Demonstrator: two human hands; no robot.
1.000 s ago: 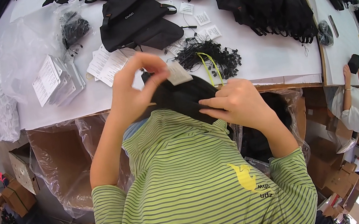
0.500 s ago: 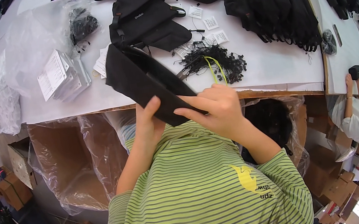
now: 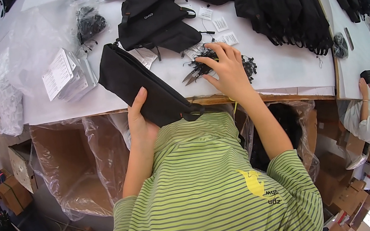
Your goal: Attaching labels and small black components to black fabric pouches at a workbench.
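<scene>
My left hand (image 3: 143,122) clamps the pouch (image 3: 133,85), slanting rightward past the worktop (image 3: 285,69)'s front edge. My spread right hand (image 3: 227,70) has released it.

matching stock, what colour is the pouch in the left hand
The pouch in the left hand is black, clearest in the head view.

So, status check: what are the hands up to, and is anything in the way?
Left hand gripping black pouch. Right hand open over black cords, contact unclear. Scissors close by, blades toward the pouch.
</scene>
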